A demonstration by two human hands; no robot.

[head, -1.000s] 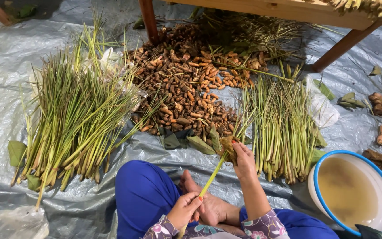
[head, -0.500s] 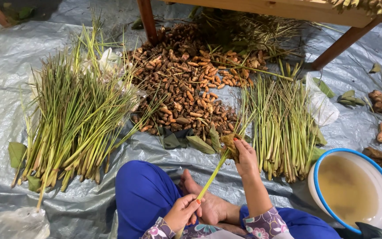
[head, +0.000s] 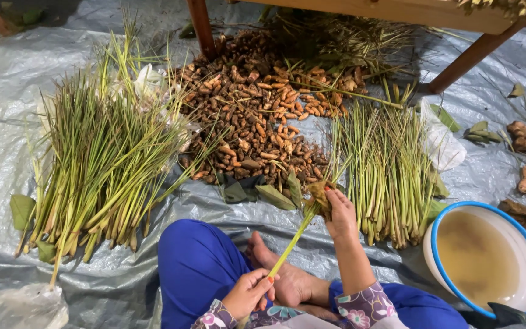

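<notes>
Low in the frame's middle, the left hand (head: 248,293) pinches the base of a green stalk (head: 290,244) that slants up right to the right hand (head: 339,213), whose fingers are closed around its dry leafy top, just before the root pile (head: 257,116).

A grey plastic sheet (head: 19,79) covers the floor, and directly on it lie a large bundle of green stalks (head: 92,164) at the left, a heap of brown roots (head: 257,116) in the middle, a smaller bundle of stalks (head: 388,164), a white basin with blue rim (head: 488,259) and some loose leaves (head: 275,196).
</notes>
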